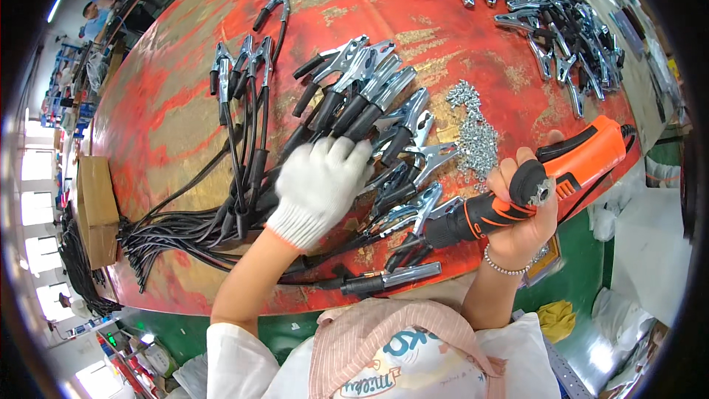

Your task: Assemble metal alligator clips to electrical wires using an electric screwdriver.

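Observation:
My left hand (325, 181), in a white knitted glove, lies over the middle of a pile of metal spring clamps (391, 92) with black handle sleeves. Its fingers are curled down on the black handles of a clamp; the fingertips and their exact hold are partly hidden. My right hand (521, 214) is bare and wrapped round an orange and black electric screwdriver (583, 159). The tool's black nose (447, 229) points left, low over the clamps nearest me. Black cables (192, 240) run from the clamps to a bundle at the left.
Small silvery screws (476, 137) lie heaped right of the clamps. A larger pile of clamps (565, 37) sits at the far right. Several cabled clamps (247, 59) lie at the far left. A cardboard box (97, 210) stands by the left edge of the worn red table (185, 29).

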The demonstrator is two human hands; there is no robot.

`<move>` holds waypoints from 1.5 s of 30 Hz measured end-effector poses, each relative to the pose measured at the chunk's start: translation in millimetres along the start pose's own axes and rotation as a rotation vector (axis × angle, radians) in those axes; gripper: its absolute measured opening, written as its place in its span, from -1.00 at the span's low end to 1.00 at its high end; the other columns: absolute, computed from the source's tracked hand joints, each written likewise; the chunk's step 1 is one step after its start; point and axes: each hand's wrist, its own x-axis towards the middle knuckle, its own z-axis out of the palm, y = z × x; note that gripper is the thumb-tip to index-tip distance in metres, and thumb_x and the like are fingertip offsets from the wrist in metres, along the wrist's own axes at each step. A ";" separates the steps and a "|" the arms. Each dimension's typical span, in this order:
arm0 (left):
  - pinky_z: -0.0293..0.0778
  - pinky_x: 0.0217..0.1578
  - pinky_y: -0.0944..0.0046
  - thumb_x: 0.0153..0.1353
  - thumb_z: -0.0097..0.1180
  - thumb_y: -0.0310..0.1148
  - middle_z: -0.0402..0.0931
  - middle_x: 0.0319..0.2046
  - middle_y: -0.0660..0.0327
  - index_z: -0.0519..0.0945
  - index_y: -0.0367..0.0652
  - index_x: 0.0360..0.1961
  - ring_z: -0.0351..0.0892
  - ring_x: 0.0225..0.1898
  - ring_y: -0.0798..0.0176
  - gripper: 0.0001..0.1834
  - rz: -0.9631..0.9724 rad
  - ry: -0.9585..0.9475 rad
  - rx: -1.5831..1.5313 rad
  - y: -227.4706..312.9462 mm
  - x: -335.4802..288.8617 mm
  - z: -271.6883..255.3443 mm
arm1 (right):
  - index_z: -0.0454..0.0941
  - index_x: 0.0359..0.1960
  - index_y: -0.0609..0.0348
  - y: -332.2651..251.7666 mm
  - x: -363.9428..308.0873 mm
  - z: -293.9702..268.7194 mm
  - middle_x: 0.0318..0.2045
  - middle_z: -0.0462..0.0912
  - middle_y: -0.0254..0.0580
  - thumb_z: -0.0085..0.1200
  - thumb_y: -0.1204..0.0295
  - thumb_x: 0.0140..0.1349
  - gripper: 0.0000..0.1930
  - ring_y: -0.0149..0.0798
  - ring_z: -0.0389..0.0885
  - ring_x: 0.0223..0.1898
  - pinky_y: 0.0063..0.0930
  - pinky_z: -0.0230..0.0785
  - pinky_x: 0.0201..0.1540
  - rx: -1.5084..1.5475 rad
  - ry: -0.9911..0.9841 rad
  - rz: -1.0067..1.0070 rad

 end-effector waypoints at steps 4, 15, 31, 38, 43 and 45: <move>0.44 -0.54 0.18 -0.09 0.22 -0.21 0.44 -0.59 0.29 0.54 0.04 -0.41 0.52 -0.50 0.19 -0.80 -0.068 -0.214 0.154 6.6 3.3 17.7 | 0.04 0.24 0.07 -11.3 -10.1 -2.7 -0.44 0.27 -0.31 0.05 0.47 0.18 -0.39 -0.48 0.21 -0.50 -0.57 0.20 -0.43 0.023 -0.054 -0.019; 0.43 -0.28 0.26 0.16 0.07 -0.33 0.54 -0.35 0.11 0.51 -0.18 -0.16 0.56 -0.32 0.20 -0.75 -0.534 -0.369 -0.535 26.3 -4.2 -8.2 | 0.01 0.25 0.09 -30.0 -24.3 -22.0 -0.41 0.37 -0.30 0.07 0.45 0.16 -0.36 -0.44 0.36 -0.47 -0.19 0.30 -0.10 0.002 -0.167 -0.062; 0.46 -0.33 0.30 0.01 0.21 -0.33 0.55 -0.45 0.20 0.51 -0.11 -0.10 0.56 -0.42 0.32 -0.62 -0.437 -0.245 -0.999 25.3 -33.5 -82.0 | 0.10 0.09 0.29 19.1 -34.6 20.7 -0.31 0.61 -0.16 0.21 0.56 0.06 -0.38 -0.42 0.55 -0.26 -0.49 0.39 -0.13 -0.297 -0.204 -0.058; 0.46 -0.52 0.28 -0.15 0.28 -0.46 0.56 -0.45 0.15 0.58 -0.20 -0.45 0.57 -0.50 0.17 -0.83 -0.119 0.178 -0.169 49.1 -41.3 -63.4 | 0.14 0.09 0.29 19.1 -35.6 25.2 -0.29 0.60 -0.18 0.24 0.55 0.04 -0.38 -0.38 0.57 -0.28 -0.43 0.39 -0.08 -0.248 -0.322 -0.088; 0.24 -0.76 0.48 0.17 0.09 -0.36 0.43 -0.57 0.17 0.35 -0.24 -0.18 0.33 -0.71 0.44 -0.73 -1.071 0.315 -1.501 43.5 -56.6 -78.9 | 0.19 0.07 0.23 48.6 -35.0 37.2 -0.31 0.60 -0.19 0.23 0.66 0.00 -0.41 -0.37 0.60 -0.29 -0.49 0.45 -0.13 -0.265 -0.218 0.125; 0.29 -0.74 0.48 0.15 0.09 -0.42 0.48 -0.54 0.13 0.31 -0.30 -0.08 0.40 -0.67 0.41 -0.64 -1.077 0.330 -1.658 31.6 -61.3 -88.9 | 0.25 0.02 0.23 76.6 -24.2 45.5 -0.31 0.60 -0.21 0.23 0.65 0.00 -0.46 -0.43 0.59 -0.28 -0.56 0.46 -0.19 -0.319 -0.250 0.156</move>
